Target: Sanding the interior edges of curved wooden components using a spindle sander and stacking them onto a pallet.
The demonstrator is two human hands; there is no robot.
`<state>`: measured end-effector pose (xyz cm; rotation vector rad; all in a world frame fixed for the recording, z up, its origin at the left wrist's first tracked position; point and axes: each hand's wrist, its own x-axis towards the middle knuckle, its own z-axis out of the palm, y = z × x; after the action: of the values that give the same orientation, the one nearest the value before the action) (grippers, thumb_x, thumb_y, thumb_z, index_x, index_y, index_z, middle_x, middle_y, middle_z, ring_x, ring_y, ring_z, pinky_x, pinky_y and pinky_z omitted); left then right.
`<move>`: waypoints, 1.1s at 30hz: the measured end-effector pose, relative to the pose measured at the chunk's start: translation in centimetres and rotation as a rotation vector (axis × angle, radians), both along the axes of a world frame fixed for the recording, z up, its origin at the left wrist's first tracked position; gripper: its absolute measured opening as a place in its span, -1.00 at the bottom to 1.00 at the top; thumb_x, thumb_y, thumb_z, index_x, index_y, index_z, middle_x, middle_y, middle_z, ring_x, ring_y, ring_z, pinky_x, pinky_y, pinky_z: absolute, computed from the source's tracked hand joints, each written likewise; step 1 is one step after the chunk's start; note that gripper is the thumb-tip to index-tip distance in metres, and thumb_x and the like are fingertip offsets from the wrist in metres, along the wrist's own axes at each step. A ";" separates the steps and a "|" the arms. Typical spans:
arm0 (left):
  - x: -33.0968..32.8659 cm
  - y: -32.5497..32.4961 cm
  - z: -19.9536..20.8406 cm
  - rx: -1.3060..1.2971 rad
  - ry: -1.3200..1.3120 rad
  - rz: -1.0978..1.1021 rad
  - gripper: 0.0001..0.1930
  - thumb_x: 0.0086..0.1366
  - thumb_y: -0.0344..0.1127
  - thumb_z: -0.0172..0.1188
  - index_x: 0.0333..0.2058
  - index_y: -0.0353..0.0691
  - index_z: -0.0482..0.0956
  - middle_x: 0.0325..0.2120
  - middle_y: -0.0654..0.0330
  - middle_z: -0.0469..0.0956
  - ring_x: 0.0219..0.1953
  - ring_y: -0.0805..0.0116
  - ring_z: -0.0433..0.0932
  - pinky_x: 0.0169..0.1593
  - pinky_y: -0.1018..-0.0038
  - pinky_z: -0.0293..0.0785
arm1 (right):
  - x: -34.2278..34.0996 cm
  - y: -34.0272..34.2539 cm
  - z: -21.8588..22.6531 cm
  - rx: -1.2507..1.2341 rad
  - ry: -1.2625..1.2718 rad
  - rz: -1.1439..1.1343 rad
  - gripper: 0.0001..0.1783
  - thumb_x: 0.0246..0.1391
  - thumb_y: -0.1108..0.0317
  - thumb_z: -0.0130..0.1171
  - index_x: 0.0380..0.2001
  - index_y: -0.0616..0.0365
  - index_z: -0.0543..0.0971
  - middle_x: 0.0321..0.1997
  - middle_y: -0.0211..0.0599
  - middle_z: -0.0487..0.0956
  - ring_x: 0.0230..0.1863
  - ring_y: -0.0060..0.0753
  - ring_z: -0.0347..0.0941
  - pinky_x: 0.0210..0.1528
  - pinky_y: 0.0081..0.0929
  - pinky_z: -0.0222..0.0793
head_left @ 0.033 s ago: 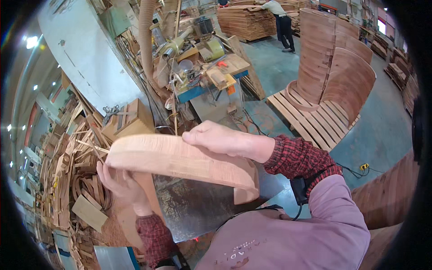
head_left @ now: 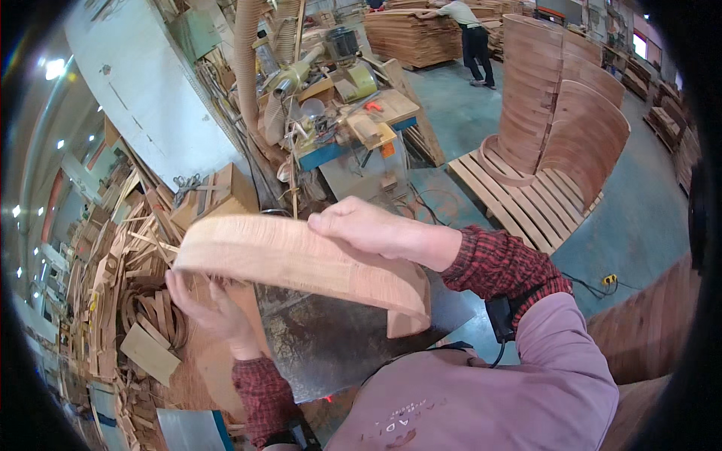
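Note:
A broad, curved band of pale wood (head_left: 278, 259) hangs in front of me, bent round at both ends. My right hand (head_left: 361, 229) grips its upper edge near the middle, the thumb lying along the near face. Under the left end of the band is my left hand (head_left: 214, 312), its fingers stretched and apart. Those fingertips lie right at the band's lower edge; whether they touch it I cannot tell. Beneath the band lies a dark, worn metal table top (head_left: 316, 346).
Wood offcuts (head_left: 113, 301) heap up at the left, beside a wooden box (head_left: 214, 199). Ahead stands a cluttered workbench (head_left: 398, 109) with hoses. At the right, tall curved panels (head_left: 530, 90) stand on a slatted pallet (head_left: 504, 195). A person (head_left: 474, 45) works by stacked boards (head_left: 410, 41).
The curved wood band has risen slightly, mostly at its left end. My left hand has shifted a little to the right, and my right hand keeps its grip.

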<state>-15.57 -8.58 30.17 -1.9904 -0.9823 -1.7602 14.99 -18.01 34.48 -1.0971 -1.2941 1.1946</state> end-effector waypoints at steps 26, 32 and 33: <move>-5.6 -11.8 -19.2 -0.949 -1.467 -0.657 -0.53 0.40 -0.34 0.21 0.23 -0.32 0.35 0.02 0.04 0.55 0.11 0.16 0.54 0.20 0.17 0.49 | 6.3 -7.4 -15.2 0.224 0.724 -0.463 -0.28 0.42 -0.24 -0.09 0.32 0.12 0.40 0.13 -0.20 0.58 0.09 -0.05 0.54 0.02 -0.17 0.50; -8.2 -15.6 -15.1 -0.885 -1.337 -0.475 -0.55 0.40 -0.32 0.23 0.19 -0.29 0.39 -0.07 0.24 0.49 -0.08 0.44 0.46 0.05 0.40 0.44 | 5.7 -7.0 -19.8 0.003 0.409 -0.595 -0.24 0.39 -0.04 0.06 0.47 0.15 0.18 0.34 -0.15 0.44 0.33 -0.01 0.43 0.20 -0.10 0.46; -8.6 -16.4 -14.6 -0.868 -1.310 -0.446 -0.53 0.41 -0.30 0.24 0.22 -0.29 0.37 -0.06 0.23 0.49 -0.08 0.45 0.46 0.04 0.40 0.45 | 5.7 -6.7 -21.1 -0.012 0.350 -0.554 -0.25 0.37 0.02 0.10 0.46 0.16 0.19 0.33 -0.13 0.45 0.32 -0.01 0.44 0.21 -0.10 0.46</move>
<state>-24.16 -25.02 15.61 -1.1618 -2.0173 -3.4441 20.65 -24.72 13.40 -1.0999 -0.6540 0.9167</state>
